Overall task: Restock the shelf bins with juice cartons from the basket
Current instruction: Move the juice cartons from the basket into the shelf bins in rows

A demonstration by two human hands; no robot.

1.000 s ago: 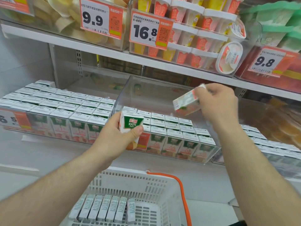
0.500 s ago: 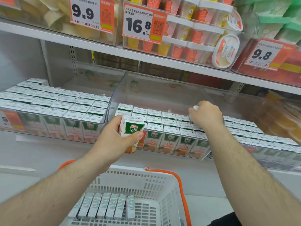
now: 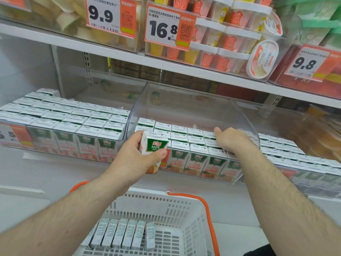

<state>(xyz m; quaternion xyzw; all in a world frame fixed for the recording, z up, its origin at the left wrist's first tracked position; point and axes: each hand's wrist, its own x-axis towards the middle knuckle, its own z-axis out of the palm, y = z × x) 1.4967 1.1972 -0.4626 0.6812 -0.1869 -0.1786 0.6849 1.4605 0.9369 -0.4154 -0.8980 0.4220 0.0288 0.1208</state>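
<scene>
The left hand (image 3: 136, 161) clasps a small green-and-white cardboard juice carton (image 3: 153, 147); the right hand (image 3: 231, 140) lies loose-fingered on cartons in the clear plastic bin (image 3: 193, 106).

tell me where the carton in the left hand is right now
Centre of the head view: the carton is upright in the left hand, at the front-left corner of the middle bin, above the basket.

Three bins side by side on the lower shelf (image 3: 55, 169): left bin (image 3: 60, 126), middle bin (image 3: 193, 108), right bin (image 3: 304, 169), all holding cartons in rows. Basket (image 3: 156, 200) sits in front, below the middle bin, with a row of cartons (image 3: 121, 233) inside. Tubs (image 3: 262, 59) on upper shelf above.
</scene>
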